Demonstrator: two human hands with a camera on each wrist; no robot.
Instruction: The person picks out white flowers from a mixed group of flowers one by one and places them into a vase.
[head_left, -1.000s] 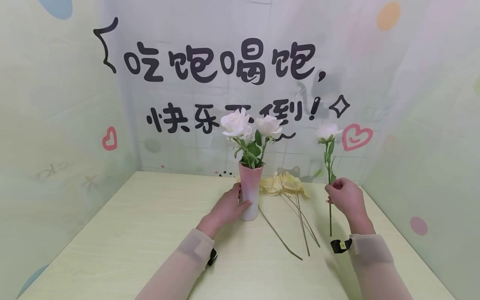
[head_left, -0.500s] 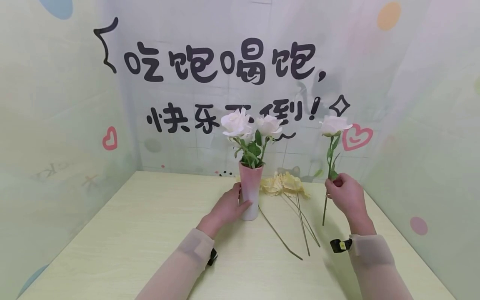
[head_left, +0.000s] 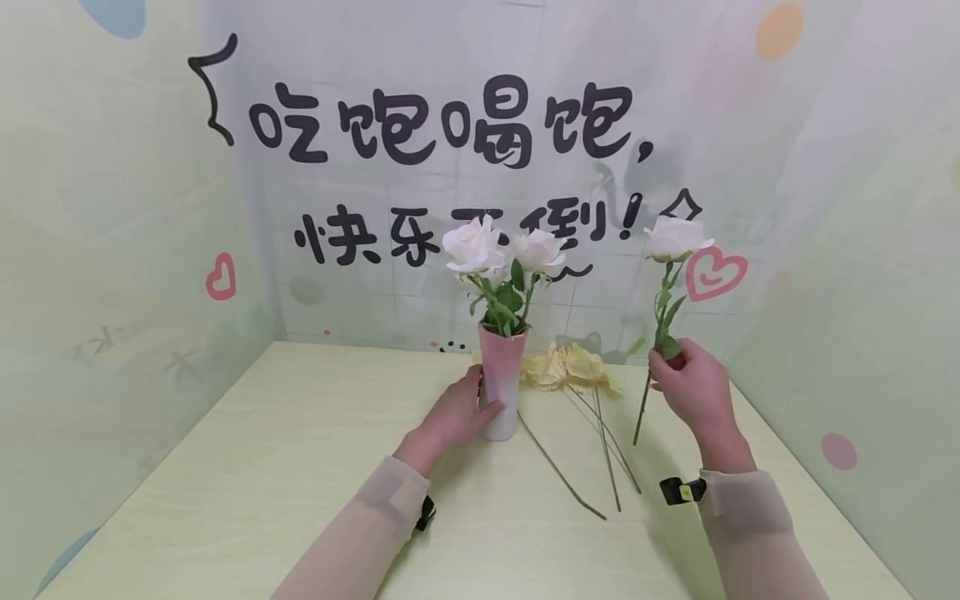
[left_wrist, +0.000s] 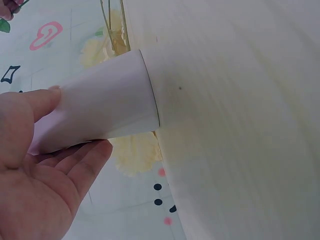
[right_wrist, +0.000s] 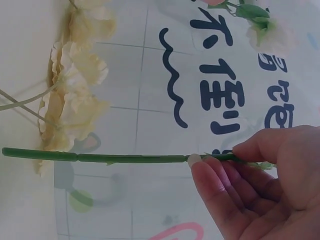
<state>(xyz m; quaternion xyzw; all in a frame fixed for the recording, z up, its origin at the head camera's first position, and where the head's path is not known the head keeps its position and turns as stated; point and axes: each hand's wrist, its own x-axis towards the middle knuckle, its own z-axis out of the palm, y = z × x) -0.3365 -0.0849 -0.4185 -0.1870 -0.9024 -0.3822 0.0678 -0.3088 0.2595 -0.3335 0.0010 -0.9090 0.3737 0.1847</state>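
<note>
A pink-and-white vase (head_left: 502, 375) stands upright on the table, with white roses (head_left: 471, 246) and green leaves rising from its mouth. My left hand (head_left: 453, 410) grips the vase from its left side, thumb across the front; the left wrist view shows the fingers around its pale body (left_wrist: 105, 100). Over the table to the right, my right hand (head_left: 693, 387) pinches the stem of another white rose (head_left: 677, 239). The green stem (right_wrist: 130, 158) sticks out below the fingers, and its lower end is off the table, tilted to the left.
Yellow flowers (head_left: 570, 368) lie on the table behind and right of the vase, their long bare stems (head_left: 606, 450) pointing toward me. A printed backdrop (head_left: 360, 308) closes off the back, and patterned walls stand at both sides.
My right hand has raised the single rose slightly and tilted it, bloom to the right and stem end to the left. My left hand and the vase have stayed put.
</note>
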